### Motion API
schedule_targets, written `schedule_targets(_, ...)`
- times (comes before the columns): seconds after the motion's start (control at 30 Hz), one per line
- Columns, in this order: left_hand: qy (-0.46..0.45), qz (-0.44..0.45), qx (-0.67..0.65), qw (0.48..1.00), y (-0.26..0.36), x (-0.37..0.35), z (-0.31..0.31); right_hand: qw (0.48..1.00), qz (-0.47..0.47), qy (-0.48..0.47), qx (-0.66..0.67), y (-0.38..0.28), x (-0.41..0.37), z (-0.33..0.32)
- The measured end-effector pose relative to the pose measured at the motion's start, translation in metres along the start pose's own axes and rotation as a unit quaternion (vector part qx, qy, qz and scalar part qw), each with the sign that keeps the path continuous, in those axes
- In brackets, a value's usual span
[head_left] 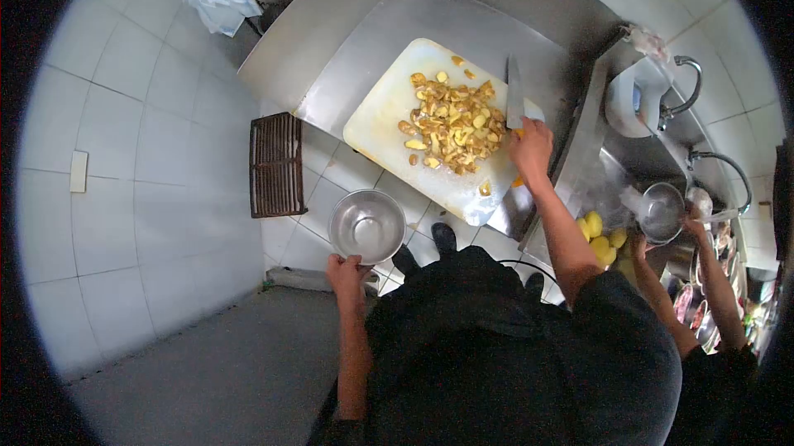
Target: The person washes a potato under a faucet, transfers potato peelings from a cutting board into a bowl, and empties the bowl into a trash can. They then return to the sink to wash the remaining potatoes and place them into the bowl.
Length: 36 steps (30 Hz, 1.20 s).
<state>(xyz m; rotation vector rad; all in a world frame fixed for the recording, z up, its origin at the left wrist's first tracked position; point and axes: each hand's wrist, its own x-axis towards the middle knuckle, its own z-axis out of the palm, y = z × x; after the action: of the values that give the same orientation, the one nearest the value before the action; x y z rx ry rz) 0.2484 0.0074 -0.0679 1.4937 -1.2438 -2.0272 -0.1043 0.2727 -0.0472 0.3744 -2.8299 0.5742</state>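
Observation:
My left hand (347, 272) grips the rim of a round steel bowl (367, 227). Nothing lies inside that bowl, which is held over the floor in front of the cutting board. Closed around the handle of a kitchen knife (514, 90) is my right hand (531, 148), at the right side of the white cutting board (385, 115). The broad blade points away from me. A heap of chopped, brown-skinned pieces with yellow flesh (455, 123), resembling ginger, covers the middle of the board. A few stray pieces lie around the heap.
The board rests on a steel counter (372, 40) with raised walls. At right, another person's hands (693, 223) hold a metal bowl or strainer (662, 213) by a sink with curved taps (688, 86). Peeled yellow potatoes (602, 239) lie nearby. A brown slatted crate (276, 165) stands left.

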Motion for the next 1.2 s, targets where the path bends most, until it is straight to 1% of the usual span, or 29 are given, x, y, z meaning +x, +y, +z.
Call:
schedule_targets(0.03,0.001,-0.004,0.012,1.000,0.001,0.004,0.002,0.997,0.011,0.055,-0.061,-0.001,-0.010,-0.006)
schedule_targets(0.13,-0.006,0.006,0.013,1.000,0.002,0.006,0.013,0.998,0.058,-0.009,-0.022,0.033,-0.028,0.025)
schedule_targets(0.23,-0.029,-0.015,0.027,0.999,-0.001,0.014,0.012,0.993,0.085,-0.075,0.017,0.039,-0.022,0.022)
schedule_targets(0.33,-0.032,-0.001,0.053,0.998,0.003,0.010,0.017,0.998,-0.016,-0.034,-0.055,0.063,0.011,0.020)
schedule_targets(0.4,-0.033,-0.007,0.064,0.997,-0.004,0.011,0.014,0.996,0.050,-0.022,-0.072,0.073,0.046,0.018)
schedule_targets(0.43,-0.032,-0.010,0.070,0.997,-0.009,0.011,0.013,0.995,0.002,0.013,-0.098,0.085,0.061,0.022)
schedule_targets(0.47,-0.064,-0.017,0.059,0.996,-0.011,0.010,0.013,0.990,-0.046,0.046,-0.122,0.097,0.075,0.028)
schedule_targets(0.53,-0.062,-0.047,0.068,0.995,-0.014,0.005,0.022,0.985,-0.015,-0.091,-0.147,0.109,0.104,0.033)
schedule_targets(0.57,-0.058,-0.063,0.073,0.994,-0.018,0.002,0.024,0.994,-0.020,-0.043,-0.093,0.099,0.102,0.035)
schedule_targets(0.63,-0.132,-0.086,0.019,0.987,-0.031,-0.001,0.032,0.998,-0.025,0.056,0.011,0.078,0.095,0.040)
schedule_targets(0.7,-0.122,-0.104,-0.008,0.987,-0.041,-0.010,0.049,0.992,-0.052,0.035,0.110,0.047,0.068,0.060)
schedule_targets(0.73,-0.130,-0.100,-0.042,0.985,-0.055,-0.009,0.053,0.985,-0.064,0.023,0.159,0.030,0.050,0.067)
schedule_targets(0.77,-0.139,-0.095,-0.077,0.983,-0.068,-0.007,0.056,0.984,-0.073,-0.006,0.160,0.013,0.036,0.063)
schedule_targets(0.8,-0.119,-0.124,-0.087,0.981,-0.068,-0.010,0.061,0.983,-0.083,-0.034,0.159,-0.003,0.027,0.050)
schedule_targets(0.87,-0.122,-0.121,-0.079,0.982,-0.076,-0.009,0.062,0.979,-0.099,-0.077,0.158,-0.020,0.018,0.041)
schedule_targets(0.93,-0.133,-0.111,-0.078,0.982,-0.090,-0.007,0.063,0.978,-0.107,-0.090,0.152,-0.034,0.001,0.038)
schedule_targets(0.97,-0.124,-0.114,-0.076,0.983,-0.089,-0.010,0.068,0.978,-0.111,-0.095,0.150,-0.041,-0.006,0.036)
schedule_targets(1.0,-0.114,-0.113,-0.073,0.984,-0.087,-0.013,0.075,0.984,-0.118,-0.058,0.121,-0.041,-0.013,0.045)
schedule_targets(1.1,-0.076,-0.112,-0.096,0.986,-0.094,-0.018,0.090,0.981,-0.097,-0.066,0.157,-0.061,-0.040,0.038)
schedule_targets(1.13,-0.069,-0.114,-0.102,0.986,-0.098,-0.019,0.093,0.983,-0.108,-0.036,0.145,-0.061,-0.052,0.050)
schedule_targets(1.2,-0.052,-0.125,-0.100,0.986,-0.092,-0.028,0.099,0.984,-0.089,-0.024,0.151,-0.085,-0.077,0.048)
